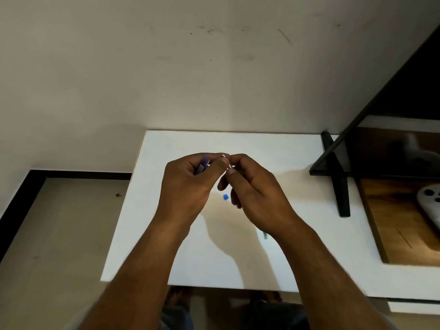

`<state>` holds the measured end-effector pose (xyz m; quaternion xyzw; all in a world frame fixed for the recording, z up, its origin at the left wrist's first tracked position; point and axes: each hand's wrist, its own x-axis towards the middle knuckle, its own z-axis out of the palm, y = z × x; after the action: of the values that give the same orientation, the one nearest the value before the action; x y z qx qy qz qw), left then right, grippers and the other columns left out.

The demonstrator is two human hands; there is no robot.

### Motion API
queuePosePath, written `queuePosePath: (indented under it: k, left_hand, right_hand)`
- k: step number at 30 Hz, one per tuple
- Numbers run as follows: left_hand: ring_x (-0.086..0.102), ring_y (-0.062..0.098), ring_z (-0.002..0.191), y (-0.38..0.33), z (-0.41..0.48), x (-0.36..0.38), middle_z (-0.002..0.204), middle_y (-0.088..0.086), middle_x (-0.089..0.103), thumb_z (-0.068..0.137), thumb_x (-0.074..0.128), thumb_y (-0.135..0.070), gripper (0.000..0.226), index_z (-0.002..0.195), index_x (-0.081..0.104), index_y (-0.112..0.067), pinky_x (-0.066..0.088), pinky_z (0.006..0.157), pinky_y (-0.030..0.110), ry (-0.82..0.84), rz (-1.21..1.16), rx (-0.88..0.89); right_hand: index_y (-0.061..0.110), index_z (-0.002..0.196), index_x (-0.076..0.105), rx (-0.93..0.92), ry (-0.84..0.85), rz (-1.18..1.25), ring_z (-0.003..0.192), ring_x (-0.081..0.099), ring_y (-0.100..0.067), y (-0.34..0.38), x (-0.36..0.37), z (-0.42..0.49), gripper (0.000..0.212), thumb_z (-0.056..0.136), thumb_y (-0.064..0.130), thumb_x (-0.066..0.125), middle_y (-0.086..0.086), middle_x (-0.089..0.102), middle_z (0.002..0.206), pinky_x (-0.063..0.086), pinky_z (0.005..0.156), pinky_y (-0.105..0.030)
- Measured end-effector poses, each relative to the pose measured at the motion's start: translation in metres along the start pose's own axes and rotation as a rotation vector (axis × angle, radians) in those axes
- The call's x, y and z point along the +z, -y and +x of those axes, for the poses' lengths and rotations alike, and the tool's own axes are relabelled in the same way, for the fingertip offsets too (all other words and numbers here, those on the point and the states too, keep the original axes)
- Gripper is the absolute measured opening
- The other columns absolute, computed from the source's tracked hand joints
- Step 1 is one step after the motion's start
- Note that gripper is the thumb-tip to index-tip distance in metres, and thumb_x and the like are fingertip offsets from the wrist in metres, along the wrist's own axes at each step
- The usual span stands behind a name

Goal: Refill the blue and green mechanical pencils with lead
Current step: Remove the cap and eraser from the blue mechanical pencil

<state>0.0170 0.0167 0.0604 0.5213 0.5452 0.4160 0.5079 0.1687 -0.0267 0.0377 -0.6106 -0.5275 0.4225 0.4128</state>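
Blue mechanical pencil [203, 166] is sitting in the left hand [188, 186], which is curling closed around the barrel so that only a short violet-blue stretch is showing between thumb and forefinger, above the white counter [166, 246]. Just to its right, the right hand [254, 191] is meeting the left at the fingertips, thumb and forefinger pinching shut on a small pale, shiny piece [229, 166] at the pencil's upper end; what that piece is cannot be told. Its other fingers are hanging loosely bent below. Under the gap between the two hands, a small blue cap [226, 197] is lying loose on the counter. Farther right, a sliver of the green mechanical pencil [265, 235] is peeking out from beneath the right wrist, resting on the counter. A black stand [339, 186] is standing at the counter's right edge.
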Motion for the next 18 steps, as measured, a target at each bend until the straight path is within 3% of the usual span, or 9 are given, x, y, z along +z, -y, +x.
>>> queuePosePath:
  k: [4,6,11,18]
  left_hand:
    - [0.078,0.004,0.099,-0.0019,-0.0016,0.0026,0.098,-0.012,0.085,0.093,0.081,-0.019,0.01,0.093,0.088,-0.027,0.056,0.081,0.01,0.025,-0.068,-0.003]
    - [0.079,0.003,0.099,-0.0026,-0.0016,0.0032,0.1,-0.012,0.085,0.092,0.081,-0.018,0.011,0.093,0.088,-0.026,0.057,0.081,0.01,0.026,-0.098,-0.012]
    - [0.067,-0.005,0.064,-0.0055,-0.0036,0.0049,0.094,-0.008,0.085,0.092,0.08,-0.017,0.012,0.088,0.089,-0.024,0.047,0.062,0.005,0.014,-0.166,-0.028]
    - [0.061,-0.003,0.058,-0.0051,-0.0073,0.0089,0.071,-0.017,0.075,0.092,0.082,-0.022,0.01,0.09,0.089,-0.028,0.046,0.06,0.007,-0.019,-0.201,-0.032]
  right_hand:
    - [0.032,0.092,0.065,-0.062,-0.078,-0.012,0.063,0.055,-0.006,0.0049,0.0014,0.0003,0.025,0.111,0.035,0.049,0.004,0.069,0.08,0.044,0.059,-0.016]
    - [0.032,0.087,0.063,-0.085,-0.095,-0.028,0.066,0.055,-0.015,0.0065,0.0019,-0.0003,0.029,0.11,0.039,0.048,0.0,0.064,0.076,0.043,0.058,-0.018]
    - [0.02,0.098,0.07,-0.116,-0.133,-0.034,0.063,0.051,-0.02,0.0081,0.0036,-0.0022,0.031,0.111,0.039,0.049,-0.003,0.057,0.07,0.043,0.058,-0.033]
    - [0.018,0.091,0.067,-0.13,-0.188,-0.073,0.062,0.055,-0.018,0.0109,0.0049,-0.0025,0.04,0.106,0.049,0.045,-0.002,0.06,0.068,0.046,0.059,-0.039]
